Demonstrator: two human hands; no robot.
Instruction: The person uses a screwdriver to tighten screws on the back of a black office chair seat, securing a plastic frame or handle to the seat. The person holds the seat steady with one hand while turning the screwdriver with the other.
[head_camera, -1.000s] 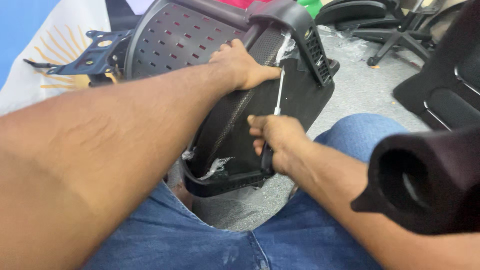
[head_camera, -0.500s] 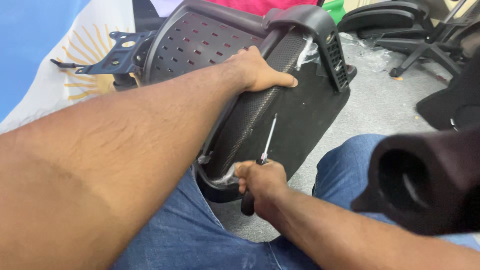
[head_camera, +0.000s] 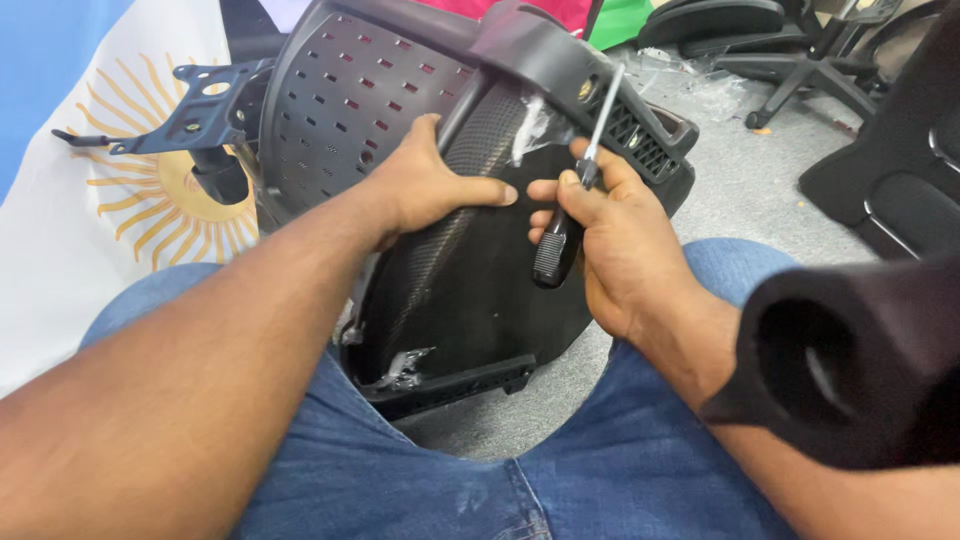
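A black plastic chair part (head_camera: 470, 290) leans between my knees, its perforated shell (head_camera: 350, 100) at the back and a mesh-textured panel facing me. My left hand (head_camera: 425, 185) grips the middle rib of the part from the left. My right hand (head_camera: 610, 240) holds a screwdriver (head_camera: 572, 200) with a black handle. Its metal shaft points up to the right, the tip at a hole in the curved black bracket (head_camera: 585, 85) near the top. Bits of clear plastic wrap cling to the part.
A black metal mounting plate (head_camera: 195, 115) sticks out at the left over a white, blue and yellow cloth (head_camera: 90, 230). A black padded piece (head_camera: 850, 360) lies at my right knee. Office chair bases (head_camera: 800, 60) stand on the grey floor behind.
My right hand has lifted the screwdriver from low near my lap to the top bracket. My left hand has slid down the part. The view has moved closer.
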